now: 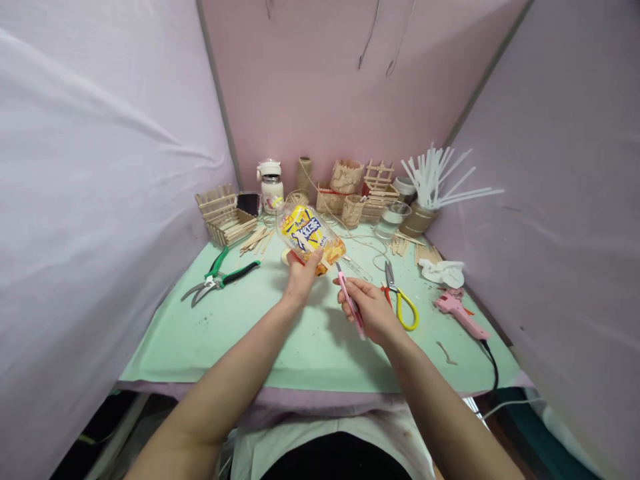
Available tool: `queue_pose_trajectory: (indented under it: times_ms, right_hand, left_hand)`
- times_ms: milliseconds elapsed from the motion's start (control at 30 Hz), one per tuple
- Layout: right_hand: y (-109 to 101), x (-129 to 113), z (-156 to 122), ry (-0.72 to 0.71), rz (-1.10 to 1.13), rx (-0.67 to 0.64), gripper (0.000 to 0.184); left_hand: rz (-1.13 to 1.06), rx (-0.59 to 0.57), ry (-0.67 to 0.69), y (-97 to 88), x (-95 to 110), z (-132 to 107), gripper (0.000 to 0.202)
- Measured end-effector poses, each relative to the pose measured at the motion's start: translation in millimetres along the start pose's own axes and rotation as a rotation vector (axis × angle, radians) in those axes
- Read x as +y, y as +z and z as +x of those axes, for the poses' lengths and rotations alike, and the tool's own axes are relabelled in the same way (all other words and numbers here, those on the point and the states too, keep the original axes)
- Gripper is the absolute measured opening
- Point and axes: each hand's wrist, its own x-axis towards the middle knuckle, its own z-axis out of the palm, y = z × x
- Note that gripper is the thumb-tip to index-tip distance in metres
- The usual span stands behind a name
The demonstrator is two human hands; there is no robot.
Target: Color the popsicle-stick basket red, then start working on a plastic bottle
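My left hand [301, 277] is closed around the lower end of a clear plastic bottle [306, 230] with a yellow and blue label. The bottle is tilted above the table, its base toward the right. In my right hand [370, 307] is a pink utility knife [352, 305], gripped by its handle. Its blade points up and lies close to the bottle's base; I cannot tell whether it touches. Just right of that hand lie scissors [400, 298] with yellow and red handles.
On the green table [240, 347] lie green-handled pruning shears [213, 280] at left and a pink glue gun [463, 313] at right. Behind stand a stick basket [227, 220], a white-lidded jar [271, 190], a twine spool [303, 175], a water bowl [392, 220] and white glue sticks [435, 177].
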Motion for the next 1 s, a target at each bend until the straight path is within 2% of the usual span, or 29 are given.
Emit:
queue_pose_trajectory:
  times_ms: [100, 233, 467, 633, 1000]
  right_hand:
    - [0, -1, 1, 0.010, 0.011, -0.019, 0.056]
    - [-1, -2, 3, 0.027, 0.038, -0.026, 0.059]
    - [-12, 10, 2, -0.030, -0.101, 0.099, 0.060]
    - [-12, 13, 2, -0.032, -0.147, 0.078, 0.055]
    - [-16, 14, 3, -0.004, -0.063, 0.076, 0.058]
  left_hand:
    - [0.033, -0.004, 0.030, 0.2, -3, -2, 0.054]
    - [0.049, -0.071, 0.004, 1.9, -3, -4, 0.056]
    - [-0.070, -0.056, -0.166, 7.4, 6, -9, 0.060]
    - [-0.036, -0.050, -0.292, 6.5, 6, -11, 0.055]
    - [-0.024, -0.112, -0.315, 2.3, 4, -9, 0.048]
